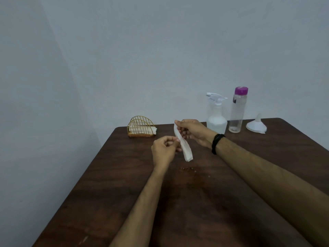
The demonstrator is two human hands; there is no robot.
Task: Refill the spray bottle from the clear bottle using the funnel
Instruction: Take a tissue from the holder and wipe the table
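Note:
A white spray bottle [216, 115] with its trigger head on stands at the back of the dark wooden table [124, 184]. Right of it stands a tall clear bottle [237, 111] with a purple cap, nearly empty. A white funnel [256, 124] rests upside down, spout up, further right. My right hand [193, 131] pinches the top of a folded white tissue [183, 146] above the table's middle. My left hand [164, 150] grips the same tissue lower down on its left side. Both hands are left of and in front of the bottles.
A gold wire napkin holder [141, 128] with white tissues stands at the table's back left. Small brown crumbs [188, 169] lie on the wood below the tissue. A black band is on the right wrist. A grey wall rises behind the table's far edge.

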